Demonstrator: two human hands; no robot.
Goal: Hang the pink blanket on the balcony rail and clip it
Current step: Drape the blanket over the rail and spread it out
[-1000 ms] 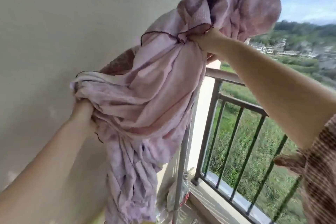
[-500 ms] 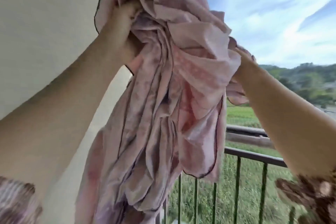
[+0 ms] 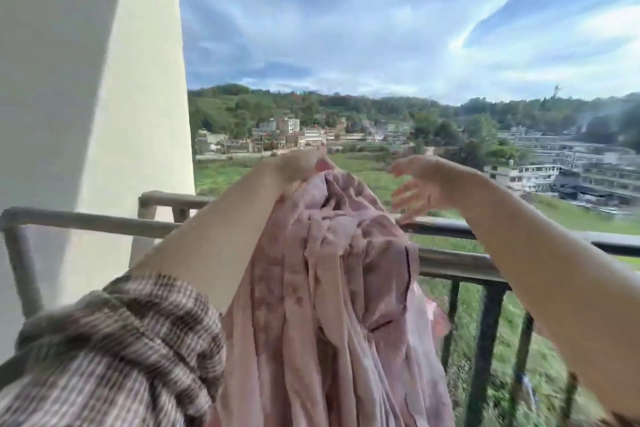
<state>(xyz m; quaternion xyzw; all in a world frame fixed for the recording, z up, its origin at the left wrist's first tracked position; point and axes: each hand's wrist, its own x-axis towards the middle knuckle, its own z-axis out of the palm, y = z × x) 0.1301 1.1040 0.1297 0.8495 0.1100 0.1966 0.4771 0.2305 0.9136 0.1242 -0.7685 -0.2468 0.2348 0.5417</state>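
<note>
The pink blanket [image 3: 332, 288] lies bunched over the balcony rail [image 3: 450, 265] and hangs down on my side in long folds. My left hand [image 3: 298, 166] reaches out past the rail and holds the blanket's far end; the cloth hides its fingers. My right hand [image 3: 419, 184] hovers just right of the bunch, above the rail, fingers spread and holding nothing. No clip is in sight.
A cream wall and pillar [image 3: 138, 114] close the left side. A grey pipe frame [image 3: 86, 222] runs from the wall toward the rail. Dark vertical bars [image 3: 485, 340] stand under the rail. Beyond lie a green field and buildings.
The blanket was held high in both hands; now it has come down over the rail. My right hand has let go and opened. The view swung out toward the landscape.
</note>
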